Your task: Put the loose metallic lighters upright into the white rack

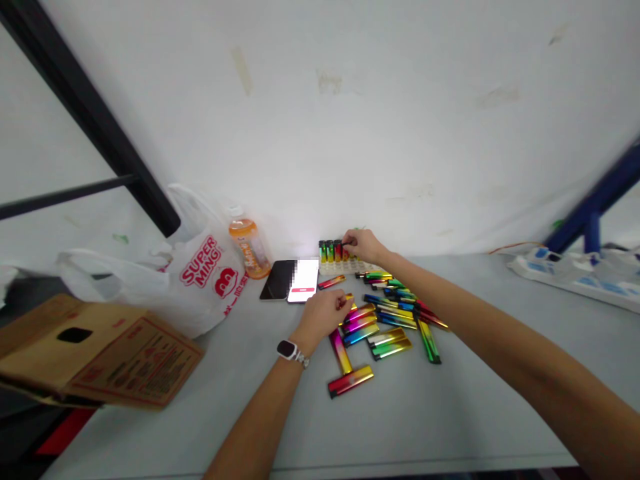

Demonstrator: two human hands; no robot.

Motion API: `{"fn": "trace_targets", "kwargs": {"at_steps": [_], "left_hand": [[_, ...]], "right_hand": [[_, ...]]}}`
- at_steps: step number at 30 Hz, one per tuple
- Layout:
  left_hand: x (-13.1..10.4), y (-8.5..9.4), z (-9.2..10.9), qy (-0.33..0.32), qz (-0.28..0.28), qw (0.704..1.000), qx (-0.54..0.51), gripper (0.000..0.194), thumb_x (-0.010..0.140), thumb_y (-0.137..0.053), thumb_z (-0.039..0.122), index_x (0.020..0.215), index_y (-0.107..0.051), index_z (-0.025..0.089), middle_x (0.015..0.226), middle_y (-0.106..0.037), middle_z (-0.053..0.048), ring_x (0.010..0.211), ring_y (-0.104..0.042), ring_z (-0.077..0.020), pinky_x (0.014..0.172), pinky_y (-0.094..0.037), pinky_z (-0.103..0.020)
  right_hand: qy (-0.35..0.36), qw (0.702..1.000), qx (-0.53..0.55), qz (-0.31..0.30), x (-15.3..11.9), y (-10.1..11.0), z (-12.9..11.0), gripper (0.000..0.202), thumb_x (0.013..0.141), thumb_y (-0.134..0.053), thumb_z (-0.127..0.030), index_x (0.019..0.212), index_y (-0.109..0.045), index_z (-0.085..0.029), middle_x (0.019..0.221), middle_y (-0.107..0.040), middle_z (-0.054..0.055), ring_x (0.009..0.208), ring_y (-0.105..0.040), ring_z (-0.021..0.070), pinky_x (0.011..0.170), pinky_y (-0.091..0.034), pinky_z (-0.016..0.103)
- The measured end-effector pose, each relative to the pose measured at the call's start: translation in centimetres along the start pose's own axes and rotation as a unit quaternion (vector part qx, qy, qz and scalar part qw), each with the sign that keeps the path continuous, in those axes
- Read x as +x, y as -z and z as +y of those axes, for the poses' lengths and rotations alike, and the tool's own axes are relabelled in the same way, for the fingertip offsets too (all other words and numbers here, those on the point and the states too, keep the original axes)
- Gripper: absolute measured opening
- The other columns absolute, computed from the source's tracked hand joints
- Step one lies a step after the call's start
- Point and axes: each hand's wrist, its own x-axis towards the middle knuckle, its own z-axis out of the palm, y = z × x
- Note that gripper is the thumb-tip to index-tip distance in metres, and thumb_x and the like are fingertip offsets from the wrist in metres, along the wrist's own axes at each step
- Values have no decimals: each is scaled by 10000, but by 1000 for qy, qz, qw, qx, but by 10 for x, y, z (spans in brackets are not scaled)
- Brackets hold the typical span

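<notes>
My right hand [364,245] is at the white tray with holes [327,269] by the wall, fingers pinched on a lighter that they mostly cover. Beside it, several shiny lighters [330,251] with black tops stand upright in the tray's back row. Lower down, my left hand [326,315], with a watch on its wrist, is curled closed at a gold lighter [352,303], partly hidden by the fingers. Many metallic lighters [390,343] in mixed colours lie loose on the table to its right. One red and gold lighter [351,381] lies nearest the front, and another lighter [332,281] rests before the tray.
A phone with a lit screen [303,280] overlaps a dark device [278,280] left of the tray. Further left are an orange bottle [249,243], a white plastic bag [200,287] and a cardboard box [135,360]. White power strips [575,277] lie at the right by a blue post [595,193].
</notes>
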Motion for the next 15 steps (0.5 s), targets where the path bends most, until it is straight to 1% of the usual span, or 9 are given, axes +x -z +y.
{"fn": "trace_targets", "kwargs": {"at_steps": [2, 4, 7, 10, 13, 15], "left_hand": [[0, 0, 0, 3, -3, 1000, 0, 368, 911, -474, 487, 734, -618, 197, 648, -610, -15, 611, -531, -150, 559, -247, -259], [0, 0, 0, 4, -3, 1000, -1, 351, 909, -482, 471, 736, -620, 198, 652, -614, -15, 613, -533, -150, 560, -247, -260], [-1, 0, -1, -3, 7, 1000, -9, 325, 903, -497, 441, 718, -610, 198, 646, -611, -10, 601, -530, -145, 554, -244, -261], [-2, 0, 0, -7, 15, 1000, -14, 340, 902, -496, 446, 698, -602, 196, 632, -601, -9, 599, -530, -145, 549, -248, -262], [-2, 2, 2, -5, 9, 1000, -16, 351, 903, -490, 453, 694, -599, 192, 626, -595, -10, 600, -525, -144, 552, -253, -259], [-2, 4, 3, -4, 3, 1000, -19, 341, 899, -497, 442, 693, -595, 188, 622, -589, -10, 595, -516, -140, 553, -253, -258]], "right_hand": [[5, 999, -35, -3, -1, 2, -4, 171, 821, -594, -144, 942, -712, -119, 867, -680, 55, 769, -607, 145, 762, -451, 246], [12, 996, -88, -2, -5, 5, -9, 205, 852, -576, -182, 981, -728, -135, 974, -648, 81, 834, -612, 162, 804, -452, 260], [10, 985, -173, -17, -14, 8, -18, 299, 912, -522, -268, 1131, -711, -192, 1102, -569, 108, 908, -619, 198, 819, -458, 286], [2, 972, -230, -49, -24, 8, -24, 389, 955, -444, -292, 1300, -613, -231, 1112, -543, 121, 920, -631, 226, 808, -464, 311], [-8, 963, -259, -70, -34, 7, -27, 477, 960, -409, -247, 1433, -463, -229, 1164, -538, 147, 911, -638, 238, 807, -462, 327], [3, 962, -262, -74, -39, 8, -31, 527, 953, -403, -215, 1480, -381, -222, 1211, -525, 162, 908, -634, 237, 806, -458, 327]]}}
